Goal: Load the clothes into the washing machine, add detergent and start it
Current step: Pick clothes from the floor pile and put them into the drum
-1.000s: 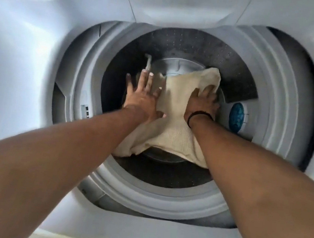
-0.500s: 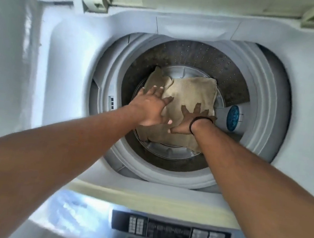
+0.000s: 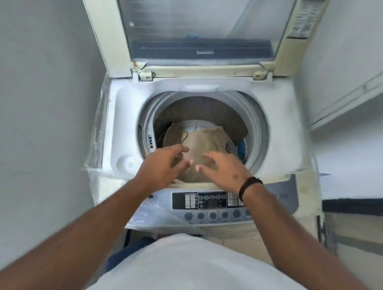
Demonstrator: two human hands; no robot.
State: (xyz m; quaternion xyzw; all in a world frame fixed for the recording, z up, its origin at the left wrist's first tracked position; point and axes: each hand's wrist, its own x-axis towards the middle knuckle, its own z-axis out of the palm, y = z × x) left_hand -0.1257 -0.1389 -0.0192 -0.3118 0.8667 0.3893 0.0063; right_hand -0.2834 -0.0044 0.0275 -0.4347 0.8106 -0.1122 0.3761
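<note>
Both hands lift clear, left hand [image 3: 162, 165] and right hand [image 3: 224, 170] empty, fingers loose; cloth [image 3: 204, 144] bunched at drum [image 3: 204, 109] six o'clock (imbalance risk).

Matt beige cloth [image 3: 206, 144] lies in a perforated metal drum [image 3: 204, 109] ringed by glossy white plastic [image 3: 258, 131].

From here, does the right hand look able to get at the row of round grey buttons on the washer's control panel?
Probably yes. The right hand hovers open and holds nothing, just above the round grey buttons, with only its own wrist over the panel's right end.
</note>
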